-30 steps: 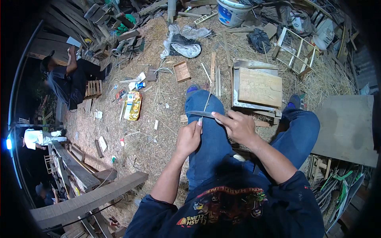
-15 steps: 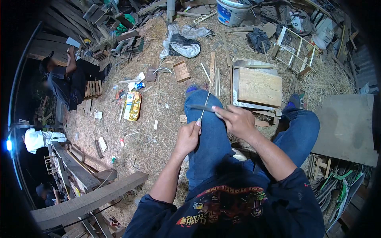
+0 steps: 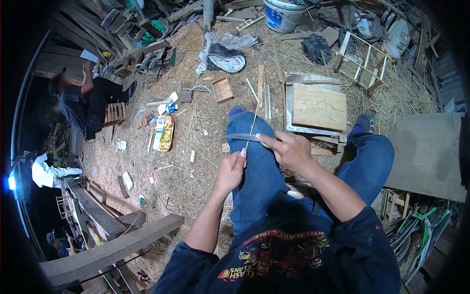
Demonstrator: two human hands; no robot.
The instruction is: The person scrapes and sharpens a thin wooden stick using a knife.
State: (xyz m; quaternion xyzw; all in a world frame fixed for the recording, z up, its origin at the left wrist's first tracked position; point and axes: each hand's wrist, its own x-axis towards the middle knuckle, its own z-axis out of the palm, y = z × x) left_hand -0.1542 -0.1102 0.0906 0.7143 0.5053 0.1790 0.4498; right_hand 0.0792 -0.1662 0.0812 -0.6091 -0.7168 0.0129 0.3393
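Observation:
My left hand (image 3: 231,171) pinches the near end of a thin strip (image 3: 252,125), which runs up over the jeans at my knee. A knife (image 3: 241,136) is in my right hand (image 3: 290,151), its handle mostly hidden by the fingers. The blade points left and lies across the strip, just beyond my left fingertips. Both hands are above my bent leg (image 3: 254,181).
A wooden board (image 3: 319,107) tops a stack beyond my hands. A small wooden box (image 3: 223,89), a yellow packet (image 3: 163,133) and a wooden frame (image 3: 363,61) lie on the straw-covered ground. A person (image 3: 83,100) sits at left. A curved beam (image 3: 112,249) reaches in lower left.
The knife has shifted along the strip and its blade has changed tilt. My left hand has moved slightly left and down. At far left, the person in white has changed posture.

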